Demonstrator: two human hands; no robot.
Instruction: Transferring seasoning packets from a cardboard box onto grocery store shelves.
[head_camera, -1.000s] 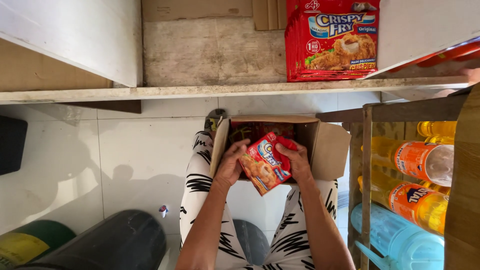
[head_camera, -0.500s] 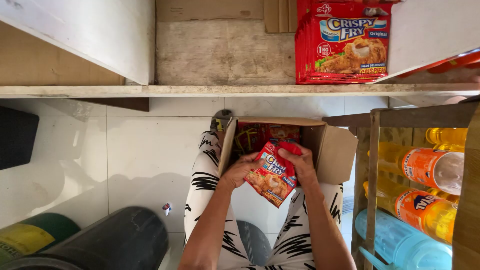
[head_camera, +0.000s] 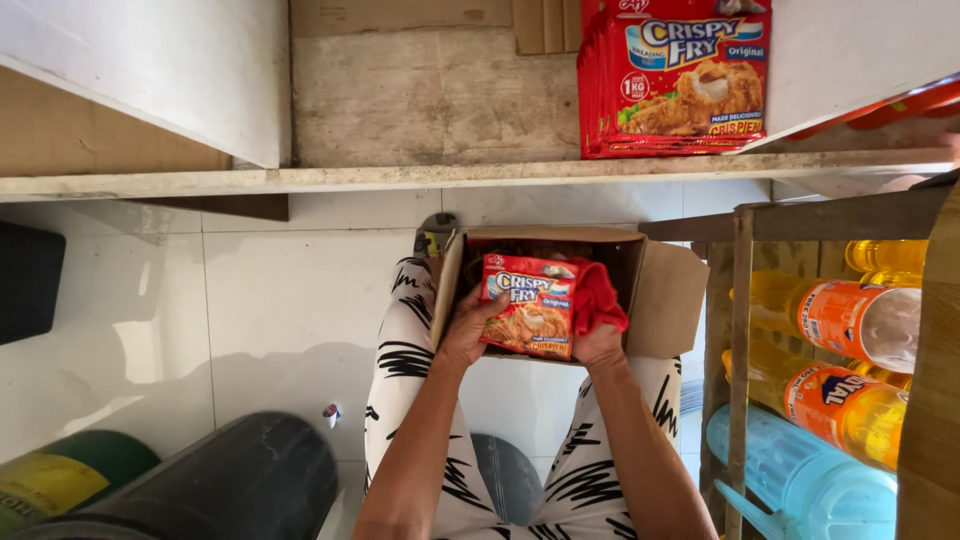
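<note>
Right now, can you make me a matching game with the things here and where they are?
Things:
1. stack of red packets
2. cardboard box
3. orange bottles
4. black bin

Places:
A. lying on their sides in the wooden rack on the right
B. on the floor at lower left
C. up on the shelf
D. on the person's lap, open

Both hands, left hand and right hand, hold a bunch of red packets over the box.

Pairs: 1-C, 2-D, 3-A, 4-B
</note>
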